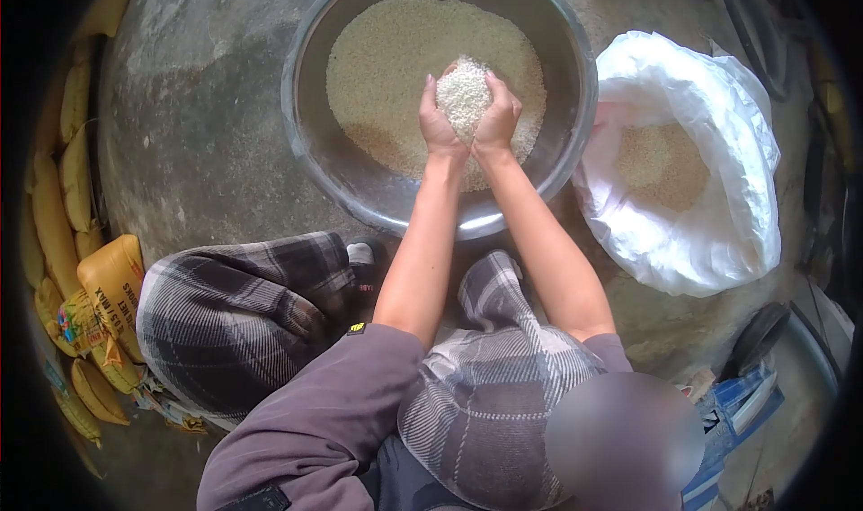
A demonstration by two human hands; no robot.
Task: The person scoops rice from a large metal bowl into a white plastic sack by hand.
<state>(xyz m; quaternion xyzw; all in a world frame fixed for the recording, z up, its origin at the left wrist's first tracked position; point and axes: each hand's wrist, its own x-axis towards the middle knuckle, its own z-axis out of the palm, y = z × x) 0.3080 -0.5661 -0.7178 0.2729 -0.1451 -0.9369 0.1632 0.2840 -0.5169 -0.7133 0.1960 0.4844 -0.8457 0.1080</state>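
White grain lies heaped in your joined palms, above the inside of the metal basin. Your left hand and right hand are cupped around it, wrists close together and thumbs toward the outer sides. Whether your knuckles touch the grain bed below, you cannot tell from this angle.

For a steady hold, press the inner edges of both hands together, since a gap there would likely let grains trickle through. Curl the fingers slightly to make a lip, and hold both palms level. Staying low and well inside the rim seems wise: anything that slips then lands in the basin, not on the floor. A smaller heap would probably be easier to control.

The basin sits on a grey, mottled floor that looks like worn concrete. Just beside it, on your right, an open white sack has its mouth spread wide, with more grain inside. Filled yellow sacks are stacked along the left side of the room, an orange printed bag among them. Plaid cloth covers your lap, and blue-and-white packaging lies low on the right.
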